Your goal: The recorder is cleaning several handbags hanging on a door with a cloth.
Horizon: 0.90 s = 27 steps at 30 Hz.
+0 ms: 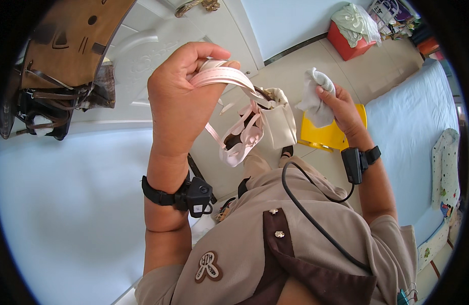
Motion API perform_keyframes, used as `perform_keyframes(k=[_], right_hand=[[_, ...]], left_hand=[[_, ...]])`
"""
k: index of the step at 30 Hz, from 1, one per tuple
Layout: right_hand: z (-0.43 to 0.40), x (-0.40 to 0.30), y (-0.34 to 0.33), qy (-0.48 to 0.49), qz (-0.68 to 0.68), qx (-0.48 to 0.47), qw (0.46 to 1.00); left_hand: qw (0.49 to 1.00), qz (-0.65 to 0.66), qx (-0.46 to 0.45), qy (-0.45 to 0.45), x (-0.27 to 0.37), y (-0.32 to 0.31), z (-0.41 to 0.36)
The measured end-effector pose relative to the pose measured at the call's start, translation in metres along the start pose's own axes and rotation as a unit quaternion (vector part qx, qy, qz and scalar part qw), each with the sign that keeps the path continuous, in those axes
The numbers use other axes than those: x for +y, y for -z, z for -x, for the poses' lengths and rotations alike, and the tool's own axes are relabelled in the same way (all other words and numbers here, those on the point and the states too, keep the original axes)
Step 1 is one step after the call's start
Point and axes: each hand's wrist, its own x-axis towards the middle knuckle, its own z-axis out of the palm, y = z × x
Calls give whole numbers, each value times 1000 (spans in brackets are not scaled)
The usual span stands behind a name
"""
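Note:
My left hand point(188, 95) is raised, its fingers closed around pale pink and cream straps point(226, 75). From these straps hang a cream handbag point(279, 124) and, beside it, a smaller pink bag point(240, 146) with a dark opening and thin pink straps. Both bags dangle in front of my legs, above the tiled floor. My right hand point(343, 108) pinches a crumpled grey-white cloth point(319, 99), held up to the right of the bags and apart from them. Most of the fingers of this hand are hidden behind the cloth.
Brown and black bags point(63, 45) hang by the white door point(139, 65) at upper left. Behind the cloth stands a yellow stool point(318, 133). A blue-covered bed point(402, 110) lies at right. Farther off is a red box point(343, 42) with pale fabric on top. A black cable point(295, 190) crosses my front.

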Motion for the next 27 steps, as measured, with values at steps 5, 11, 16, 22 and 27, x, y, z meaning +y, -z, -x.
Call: perform_keyframes(k=[5, 11, 16, 22, 27], right_hand=[[8, -31, -38, 57, 162, -34, 985], [-8, -37, -92, 235, 448, -13, 862], [-23, -35, -85, 300, 497, 30, 814], [-28, -55, -59, 233, 336, 62, 911], [-8, -72, -54, 194, 359, -16, 913]], left_hand=[[996, 27, -57, 57, 1, -9, -2], [986, 68, -107, 110, 1, -29, 0], [986, 52, -118, 101, 1, -33, 0], [990, -107, -91, 30, -24, -30, 8], [968, -226, -46, -95, -52, -25, 11]])
